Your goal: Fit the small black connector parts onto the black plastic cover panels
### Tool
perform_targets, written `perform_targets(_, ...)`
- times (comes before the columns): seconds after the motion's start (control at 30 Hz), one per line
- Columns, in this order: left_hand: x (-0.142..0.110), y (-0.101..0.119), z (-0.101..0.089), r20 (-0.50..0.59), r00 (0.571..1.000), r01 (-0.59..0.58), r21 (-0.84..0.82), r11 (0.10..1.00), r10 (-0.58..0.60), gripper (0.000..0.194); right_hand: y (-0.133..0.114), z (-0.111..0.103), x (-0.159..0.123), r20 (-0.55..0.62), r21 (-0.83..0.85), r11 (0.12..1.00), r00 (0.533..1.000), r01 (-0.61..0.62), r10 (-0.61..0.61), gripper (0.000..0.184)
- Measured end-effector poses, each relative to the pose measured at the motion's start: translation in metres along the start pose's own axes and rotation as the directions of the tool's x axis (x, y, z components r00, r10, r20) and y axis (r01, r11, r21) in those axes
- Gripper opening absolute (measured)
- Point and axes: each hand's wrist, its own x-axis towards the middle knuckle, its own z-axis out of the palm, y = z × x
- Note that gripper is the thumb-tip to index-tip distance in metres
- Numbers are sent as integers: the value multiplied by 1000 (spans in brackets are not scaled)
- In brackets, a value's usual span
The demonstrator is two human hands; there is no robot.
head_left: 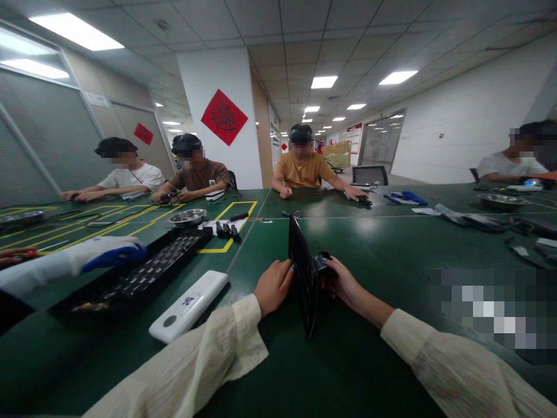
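One black panel (305,274) perhaps, between both hands (274,285) (343,280)

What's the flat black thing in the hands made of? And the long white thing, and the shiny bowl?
The flat black thing looks like smooth plastic, maybe glass: it has a dark, faint gloss. The long white thing is probably hard, smooth plastic, with its even colour and rounded ends. The shiny bowl seems to be polished metal: silvery, with bright reflections.
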Motion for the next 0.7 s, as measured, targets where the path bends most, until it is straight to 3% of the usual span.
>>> perform_targets(0.33,2,5,-4,29,999,-16,24,1000,16,34,-5,3,-5,-2,-2,1000,1000,0,0,28)
perform_targets(0.7,0,-2,4,-27,1000,4,-31,1000,-5,24,-5,4,-4,-6,6,1000,1000,2,-2,33)
